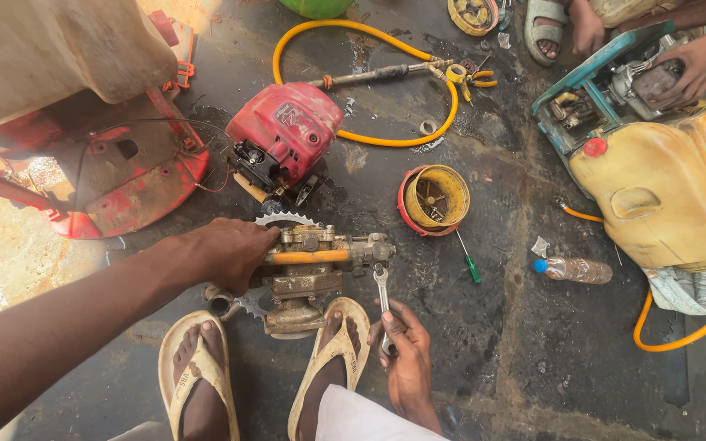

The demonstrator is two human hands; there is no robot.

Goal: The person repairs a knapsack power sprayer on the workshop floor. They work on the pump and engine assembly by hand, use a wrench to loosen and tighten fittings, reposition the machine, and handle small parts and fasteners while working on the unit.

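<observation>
From the head camera, looking straight down: the left hand [226, 253] is clamped over the end of a grimy metal pump [312, 273] lying on the dark, oily floor [492, 351], fingers wrapped near its toothed sprocket [285, 220]. That grip looks like bracing, pinning the pump so it can't roll. The pump sits right between the person's two feet in tan sandals [198, 371], which hem it in from below, one sandal just touching its base.

The right hand [406, 351] is closed around the handle of a silver wrench [383, 296], whose head points up at the pump's right end, right beside a fitting there; whether it is seated on a nut I can't tell.

Around it, plenty of clutter. A red engine [283, 135] lies just above the pump, very near the sprocket. A yellow hose [369, 82] loops behind it. To the right, a round yellow-and-red cap [435, 198], a green-handled screwdriver [467, 260], and a plastic bottle [574, 269] lie apart on the floor. A big yellow tank [663, 196] fills the right side, and above it another person's hands [692, 65] work on a teal-framed machine [598, 90]. A red housing [116, 180] sits left.
</observation>
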